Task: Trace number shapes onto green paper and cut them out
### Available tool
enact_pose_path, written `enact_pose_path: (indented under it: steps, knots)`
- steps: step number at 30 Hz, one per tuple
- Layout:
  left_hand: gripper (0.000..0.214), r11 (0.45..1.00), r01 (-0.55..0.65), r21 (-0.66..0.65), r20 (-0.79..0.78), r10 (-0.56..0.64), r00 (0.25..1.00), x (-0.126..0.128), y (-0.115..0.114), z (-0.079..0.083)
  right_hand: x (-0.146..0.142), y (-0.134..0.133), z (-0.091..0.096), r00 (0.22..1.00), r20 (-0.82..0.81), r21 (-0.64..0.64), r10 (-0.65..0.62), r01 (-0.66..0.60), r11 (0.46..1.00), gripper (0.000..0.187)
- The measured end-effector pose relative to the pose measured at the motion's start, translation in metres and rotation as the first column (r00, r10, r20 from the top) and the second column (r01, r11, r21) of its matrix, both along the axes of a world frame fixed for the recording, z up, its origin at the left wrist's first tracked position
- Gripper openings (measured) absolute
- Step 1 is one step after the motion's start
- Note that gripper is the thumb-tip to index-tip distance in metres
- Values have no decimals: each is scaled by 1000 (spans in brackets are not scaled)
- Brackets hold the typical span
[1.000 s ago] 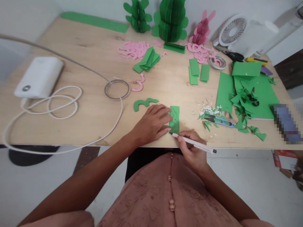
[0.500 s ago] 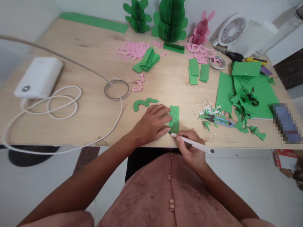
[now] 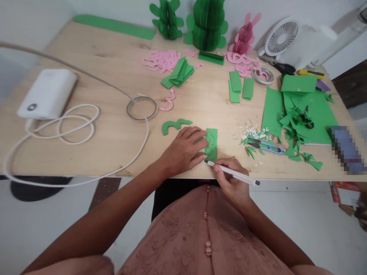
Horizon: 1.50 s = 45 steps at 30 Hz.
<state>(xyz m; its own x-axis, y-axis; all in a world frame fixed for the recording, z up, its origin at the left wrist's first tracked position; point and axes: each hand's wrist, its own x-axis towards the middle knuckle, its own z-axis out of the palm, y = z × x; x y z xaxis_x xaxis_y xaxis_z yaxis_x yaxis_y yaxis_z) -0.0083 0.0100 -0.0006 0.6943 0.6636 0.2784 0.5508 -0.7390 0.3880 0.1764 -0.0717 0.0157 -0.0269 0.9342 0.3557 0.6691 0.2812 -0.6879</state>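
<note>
My left hand (image 3: 185, 150) lies flat with its fingers spread, the fingertips on the left edge of a small green paper piece (image 3: 212, 147). A dark curved line is drawn on that paper. Between the fingers of my right hand (image 3: 233, 179) is a white pen (image 3: 235, 174), its tip at the paper's lower left corner. Just beyond my left hand lies a wavy green paper cutout (image 3: 175, 125), and farther back a similar pink cutout (image 3: 169, 102). To the right, blue-handled thread snips (image 3: 266, 146) rest on white and green paper scraps (image 3: 254, 134).
Green paper sheets (image 3: 322, 118) and offcuts cover the right side. Folded green papers (image 3: 178, 74) and pink cutouts (image 3: 163, 60) lie behind. Green honeycomb figures (image 3: 207, 26), a pink one (image 3: 243, 35) and a fan (image 3: 281, 36) stand at the wall. A white box (image 3: 47, 93) with a cable is left.
</note>
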Motion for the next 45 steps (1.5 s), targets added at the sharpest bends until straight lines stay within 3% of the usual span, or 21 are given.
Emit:
enact_pose_path:
  steps: [7, 21, 45]
  knots:
    - [23, 1000, 0, 5, 10, 0, 1000, 0, 0, 0, 4, -4, -4, 996, -76, -61, -42, 37, 997, 9]
    - [23, 1000, 2, 13, 0, -2, 1000, 0, 0, -1, 1, -1, -2, 1000, 9, 39, 6, -7, 999, 9]
    - [23, 1000, -3, -12, 5, 3, 1000, 0, 0, 1, 1, -2, -1, 1000, -14, 4, -4, 4, 1000, 9]
